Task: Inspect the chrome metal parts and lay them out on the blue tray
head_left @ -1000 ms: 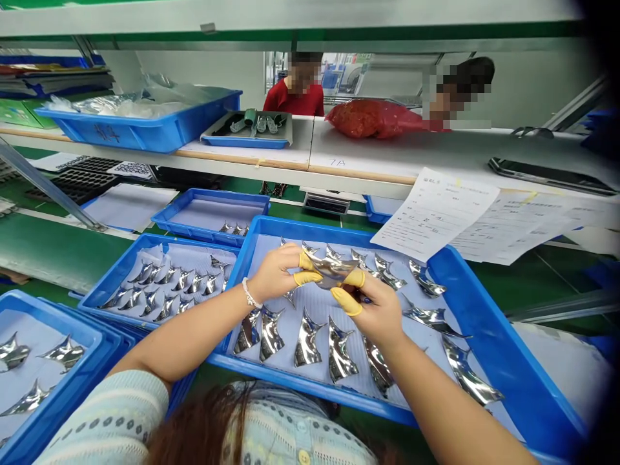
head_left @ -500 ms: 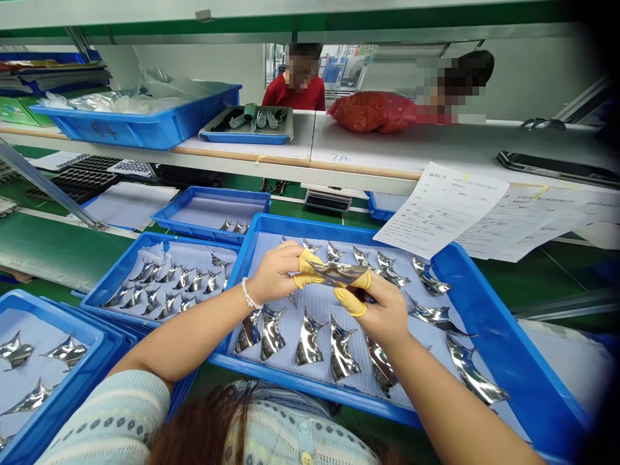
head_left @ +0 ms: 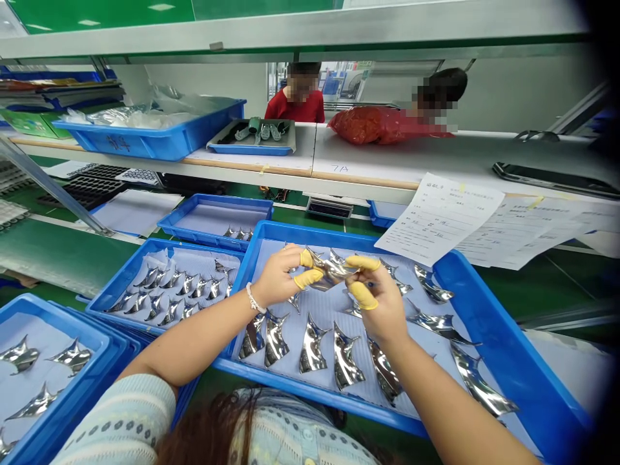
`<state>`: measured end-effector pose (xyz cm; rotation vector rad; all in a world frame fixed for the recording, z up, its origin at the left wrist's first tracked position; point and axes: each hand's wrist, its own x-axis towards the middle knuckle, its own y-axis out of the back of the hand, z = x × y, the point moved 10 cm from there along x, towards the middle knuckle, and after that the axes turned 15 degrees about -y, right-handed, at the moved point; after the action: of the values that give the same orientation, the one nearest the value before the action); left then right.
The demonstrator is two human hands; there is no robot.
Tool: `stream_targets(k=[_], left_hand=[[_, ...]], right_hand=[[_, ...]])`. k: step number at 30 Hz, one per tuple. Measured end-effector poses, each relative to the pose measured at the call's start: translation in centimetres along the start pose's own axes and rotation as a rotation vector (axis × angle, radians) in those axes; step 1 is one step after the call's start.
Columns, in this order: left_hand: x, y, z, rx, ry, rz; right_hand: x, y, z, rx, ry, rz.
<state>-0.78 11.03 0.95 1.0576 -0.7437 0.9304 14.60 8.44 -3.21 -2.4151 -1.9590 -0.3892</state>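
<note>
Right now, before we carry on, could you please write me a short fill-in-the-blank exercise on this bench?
1. The curved metal piece is held above the large tray, which is ____ in colour.
2. The right hand wears finger covers that are ____.
3. The beaded bracelet is on the person's ____ wrist.
4. The bulging plastic bag on the shelf is ____.

Missing words, in order: blue; yellow; left; red.

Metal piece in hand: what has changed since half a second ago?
The metal piece has turned from nearly edge-on to show more curved face. The right hand has raised its forefinger; contact is unclear. The left hand still holds the piece; the large tray stayed put.
</note>
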Motion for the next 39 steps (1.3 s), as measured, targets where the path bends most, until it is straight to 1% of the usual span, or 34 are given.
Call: stream_targets(k=[2, 3, 6, 9, 11, 14, 19, 21, 23, 25, 28, 30, 34, 39], left_hand=[[0.0, 0.0, -0.1, 0.007, 0.009, 0.0], [0.0, 0.0, -0.1, 0.01, 0.011, -0.001], [-0.1, -0.1, 0.1, 0.013, 0.001, -0.013], [0.0, -0.3, 0.5, 0.016, -0.03, -0.032], [0.1, -0.4, 0.8, 0.012, -0.053, -0.046], [0.2, -0.6, 1.2, -0.007, -0.073, -0.076], [0.0, -1.4, 0.7, -0.022, -0.023, -0.136], [-0.2, -1.6, 0.6, -0.043, -0.017, -0.133], [-0.2, -1.7, 0.7, -0.063, -0.023, -0.125], [-0.1, -1.7, 0.8, -0.07, -0.032, -0.122], [0.1, -1.8, 1.0, -0.071, -0.048, -0.123], [0.1, -1.8, 1.0, -0.068, -0.046, -0.129], [-0.1, -2.2, 0.5, -0.079, 0.004, -0.158], [-0.3, -2.5, 0.3, -0.13, 0.024, -0.145]], right_hand=[[0.5, 0.6, 0.9, 0.172, -0.043, 0.03], [0.7, 0.7, 1.4, 0.224, -0.067, 0.039], [0.8, 0.9, 1.9, 0.26, -0.115, 0.066], [0.3, 0.2, 1.1, 0.191, -0.081, -0.006], [-0.4, -0.6, 0.1, 0.091, -0.013, -0.076], [-1.4, -1.3, -0.9, -0.054, 0.076, -0.127], [-1.8, -1.8, -1.9, -0.025, 0.142, -0.214], [-1.9, -2.2, -2.2, -0.074, 0.176, -0.24], [-1.9, -2.4, -2.3, -0.151, 0.202, -0.234], [-1.8, -2.3, -2.1, -0.192, 0.194, -0.204], [-1.6, -2.2, -1.3, -0.179, 0.123, -0.187], [-1.7, -2.4, -1.2, -0.148, 0.104, -0.209], [-2.2, -2.7, -2.2, -0.104, 0.18, -0.262], [-2.2, -2.5, -3.2, -0.229, 0.255, -0.186]])
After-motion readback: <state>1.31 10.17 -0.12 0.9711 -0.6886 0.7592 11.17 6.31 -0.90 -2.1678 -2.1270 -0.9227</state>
